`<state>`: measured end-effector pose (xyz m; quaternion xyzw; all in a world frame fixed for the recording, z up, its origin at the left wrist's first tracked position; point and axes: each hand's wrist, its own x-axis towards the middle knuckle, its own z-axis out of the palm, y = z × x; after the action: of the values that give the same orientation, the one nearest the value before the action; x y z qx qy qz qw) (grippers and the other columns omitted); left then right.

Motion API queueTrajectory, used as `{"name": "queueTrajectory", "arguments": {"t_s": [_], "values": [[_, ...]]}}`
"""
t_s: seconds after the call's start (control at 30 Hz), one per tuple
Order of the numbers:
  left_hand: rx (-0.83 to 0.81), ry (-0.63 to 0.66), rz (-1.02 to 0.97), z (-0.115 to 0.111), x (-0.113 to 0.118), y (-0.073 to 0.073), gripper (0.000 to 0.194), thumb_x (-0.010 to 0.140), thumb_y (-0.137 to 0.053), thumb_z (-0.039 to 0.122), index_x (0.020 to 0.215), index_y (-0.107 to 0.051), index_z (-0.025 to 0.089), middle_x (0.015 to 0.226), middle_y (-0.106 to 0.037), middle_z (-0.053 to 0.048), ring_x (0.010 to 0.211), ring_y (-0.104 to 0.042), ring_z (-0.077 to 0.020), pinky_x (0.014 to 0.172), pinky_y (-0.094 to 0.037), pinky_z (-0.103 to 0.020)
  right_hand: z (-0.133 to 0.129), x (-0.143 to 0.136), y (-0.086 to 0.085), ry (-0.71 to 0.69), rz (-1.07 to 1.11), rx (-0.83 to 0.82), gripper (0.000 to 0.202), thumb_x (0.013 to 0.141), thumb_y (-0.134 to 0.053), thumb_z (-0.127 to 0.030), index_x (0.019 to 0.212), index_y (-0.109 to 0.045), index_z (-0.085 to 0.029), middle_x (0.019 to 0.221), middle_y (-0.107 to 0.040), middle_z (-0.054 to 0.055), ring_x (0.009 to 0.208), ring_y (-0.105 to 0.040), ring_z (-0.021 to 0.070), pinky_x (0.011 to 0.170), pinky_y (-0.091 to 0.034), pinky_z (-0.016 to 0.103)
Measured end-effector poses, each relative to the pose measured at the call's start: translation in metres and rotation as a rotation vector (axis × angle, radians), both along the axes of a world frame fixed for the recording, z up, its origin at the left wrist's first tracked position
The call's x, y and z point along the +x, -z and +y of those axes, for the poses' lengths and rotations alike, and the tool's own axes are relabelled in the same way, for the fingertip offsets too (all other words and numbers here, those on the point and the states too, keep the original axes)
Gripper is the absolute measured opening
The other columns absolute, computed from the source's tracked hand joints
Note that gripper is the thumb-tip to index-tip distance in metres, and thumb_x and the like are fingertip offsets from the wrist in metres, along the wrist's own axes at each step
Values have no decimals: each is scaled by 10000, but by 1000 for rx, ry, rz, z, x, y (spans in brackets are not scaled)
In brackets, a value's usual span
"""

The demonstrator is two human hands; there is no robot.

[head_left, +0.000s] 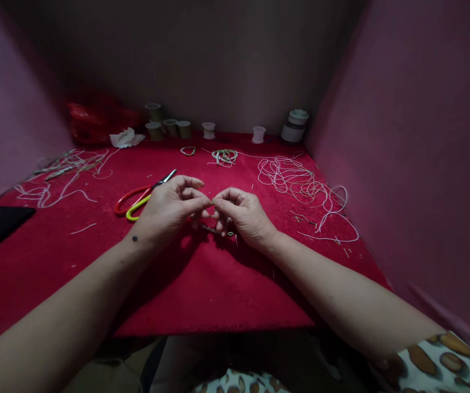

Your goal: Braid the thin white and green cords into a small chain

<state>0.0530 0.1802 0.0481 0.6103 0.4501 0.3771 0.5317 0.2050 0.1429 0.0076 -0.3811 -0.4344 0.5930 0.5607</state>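
Cord (212,202) is held in front of the person, above the middle of the red desk (226,295); left hand (171,206) grasps it between thumb and fingertips; right hand (243,213) pinches it likewise, the fingertips of both nearly meeting. At the pinch the cord is small and mostly covered, so its direction there cannot be told; below the fingers a dark knotted length (212,229) shows, long axis running roughly left to right, slanting slightly toward the person at its right end, which finishes in a small green loop (230,234); whether this length joins the pinched part cannot be told.

Scissors (148,189) lie just beside the left hand, red and yellow handles toward the person's left, blades pointing away and to the right; beyond the hands lie a small bracelet (188,151) and a bundle (224,157) of pale and green cords; loose thread (292,177) spreads at right, a tangle (75,164) at left.
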Motion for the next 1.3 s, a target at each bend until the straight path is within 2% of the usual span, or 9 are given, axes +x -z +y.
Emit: {"name": "queueTrajectory", "arguments": {"t_s": [0.17, 0.27, 0.5, 0.63, 0.83, 1.0, 1.13, 1.3], "values": [[101, -53, 38, 0, 4, 1, 365, 665, -727, 144, 980, -547, 182, 586, -625, 79, 420, -534, -93, 448, -432, -222, 0, 0, 0, 0, -61, 34, 128, 864, -630, -237, 773, -558, -186, 537, -598, -72, 387, -539, 67, 365, -436, 158], [111, -38, 47, 0, 5, 0, 342, 675, -713, 154, 970, -543, 189, 601, -632, 75, 435, -555, -101, 461, -439, -228, -1, -1, -2, -17, -123, 31, 147, 882, -607, -222, 753, -547, -188, 517, -590, -72, 369, -520, 64, 350, -411, 152], [-49, -21, -33, -1, 3, -2, 341, 699, -714, 165, 1002, -556, 180, 669, -659, 36, 484, -602, -127, 456, -453, -242, -4, -4, -5, -47, -152, -4, 168, 892, -607, -246, 751, -530, -195, 523, -580, -79, 369, -519, 58, 357, -394, 149], [-113, -15, -91, 1, 1, -1, 220, 736, -703, 151, 921, -584, 170, 581, -643, 22, 408, -553, -113, 429, -418, -232, -3, -3, -3, -9, -110, 9, 152, 880, -625, -257, 767, -545, -195, 542, -583, -72, 400, -534, 66, 378, -429, 162], [-196, 34, -172, 6, -1, 3, 132, 702, -726, 119, 789, -632, 149, 566, -659, -12, 401, -566, -118, 470, -476, -255, -1, 0, 0, 36, -49, 2, 147, 867, -654, -277, 792, -561, -191, 595, -603, -63, 436, -559, 70, 395, -457, 171], [-216, 69, -159, 6, 0, 6, 78, 730, -735, 151, 681, -674, 147, 571, -653, -23, 421, -562, -102, 453, -468, -229, -1, 0, -1, 33, -38, 2, 125, 868, -637, -253, 789, -568, -185, 606, -617, -55, 444, -570, 73, 390, -463, 172], [-223, 49, -144, 3, 0, 4, 75, 721, -734, 142, 672, -678, 150, 532, -619, -15, 410, -547, -96, 395, -412, -195, -1, -1, -1, 26, -41, -11, 138, 856, -655, -266, 787, -564, -188, 606, -618, -58, 446, -575, 73, 396, -471, 170], [-105, 8, 72, -2, 1, -1, 66, 726, -732, 217, 721, -679, 179, 515, -630, -6, 378, -535, -118, 357, -378, -204, -1, -1, 0, 9, -44, -20, 144, 858, -661, -271, 792, -566, -185, 591, -621, -59, 442, -573, 71, 395, -469, 161]]}}
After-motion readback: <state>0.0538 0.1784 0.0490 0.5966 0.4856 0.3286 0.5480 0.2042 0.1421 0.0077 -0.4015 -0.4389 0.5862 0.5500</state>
